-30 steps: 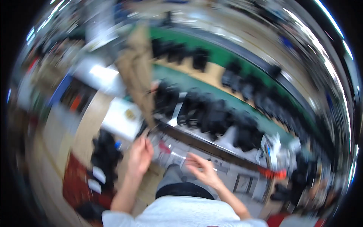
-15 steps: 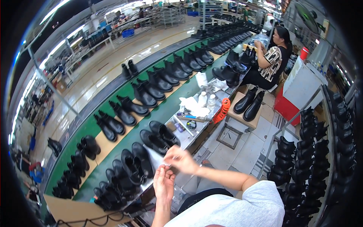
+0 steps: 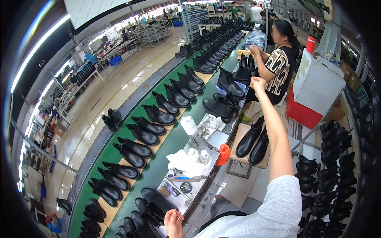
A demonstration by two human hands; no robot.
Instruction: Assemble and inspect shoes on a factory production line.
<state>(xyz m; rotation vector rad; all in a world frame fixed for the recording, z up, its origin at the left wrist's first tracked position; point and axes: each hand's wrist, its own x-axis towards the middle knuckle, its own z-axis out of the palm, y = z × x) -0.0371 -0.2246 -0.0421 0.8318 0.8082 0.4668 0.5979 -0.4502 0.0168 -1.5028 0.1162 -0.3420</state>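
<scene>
My right arm is stretched far forward, and my right hand [image 3: 258, 84] is closed in front of a seated co-worker. Whatever it may pinch is too small to make out. Black ankle boots [image 3: 230, 84] stand just left of it, some on a blue basket [image 3: 239, 88]. Low in the view, my left hand [image 3: 173, 223] has its fingers curled together, and anything inside them is hidden. Beside it lie more black boots [image 3: 155, 199], next to a metal worktop [image 3: 174, 203] bearing a round black tin [image 3: 185, 187] and a blue-handled tool [image 3: 180, 178].
Pairs of boots line a green conveyor [image 3: 158, 139]. White bottles [image 3: 193, 155], white cloth [image 3: 178, 163] and an orange coiled hose [image 3: 223, 154] sit nearer. Two boots stand on a stool [image 3: 237, 166]. A boot rack [image 3: 301, 143] is at the right; the co-worker [image 3: 281, 63] sits ahead.
My hands, close together before, are now apart. The right one has swung forward and right, the left one sits lower in the picture. The whole view has shifted.
</scene>
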